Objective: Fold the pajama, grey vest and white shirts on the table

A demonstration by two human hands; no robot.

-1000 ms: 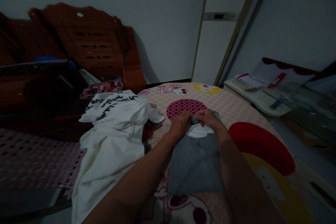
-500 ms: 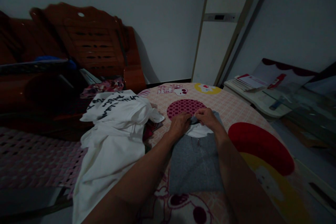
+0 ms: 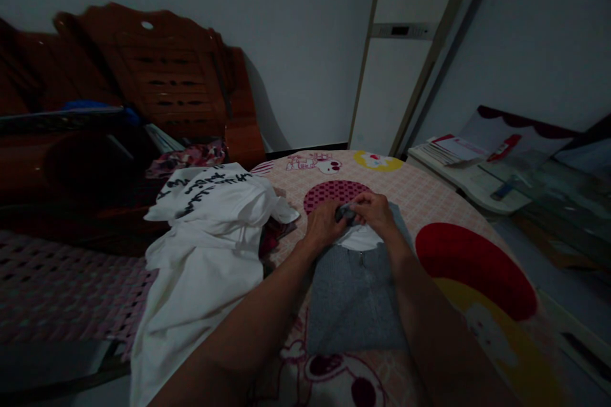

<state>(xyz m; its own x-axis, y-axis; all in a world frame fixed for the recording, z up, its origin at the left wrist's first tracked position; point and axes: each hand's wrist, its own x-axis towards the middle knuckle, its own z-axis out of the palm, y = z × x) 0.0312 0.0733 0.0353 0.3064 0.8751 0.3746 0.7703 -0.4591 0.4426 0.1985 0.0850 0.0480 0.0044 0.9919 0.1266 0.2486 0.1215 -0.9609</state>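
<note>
A grey knitted garment lies folded into a rough rectangle on the patterned tablecloth. Its white inner neck area and a small zip pull show near the top. At the collar, my left hand is closed on the grey edge from the left. My right hand pinches the same collar from the right, fingers close to the left hand's. To the left, a rumpled white garment with black lettering hangs partly over the table edge.
A carved wooden bench stands at the back left, with patterned cloth on it. A woven pink seat is at the left. Papers lie on a white stand at the right, beside a tall white cabinet-like unit.
Both hands stay at the collar. The grey collar edge has been raised and bunched between them, and my left fingers have curled in around it.
</note>
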